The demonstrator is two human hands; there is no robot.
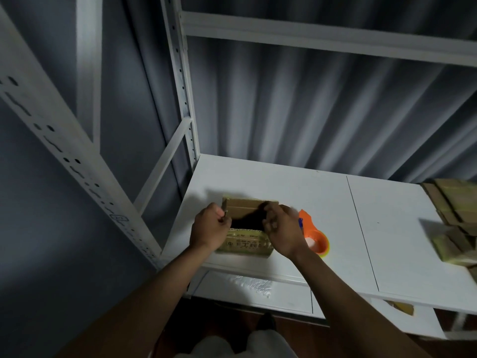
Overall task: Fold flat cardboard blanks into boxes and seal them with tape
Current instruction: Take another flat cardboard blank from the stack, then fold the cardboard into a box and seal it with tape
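Note:
A small cardboard box point(245, 244) stands on the white shelf point(322, 202), its top open and dark inside, with printed tape on its near wall. My left hand point(210, 228) grips the box's left edge with curled fingers. At the right edge, my right hand point(280, 228) has its fingers curled over the wall into the opening. Just right of the box lies an orange tape dispenser point(316, 236), partly hidden by my right hand.
A stack of flat cardboard blanks point(454, 218) lies at the shelf's right end, blurred. White metal uprights point(185, 94) rise at the left and a grey curtain hangs behind. A lower shelf point(258, 288) sits beneath the near edge.

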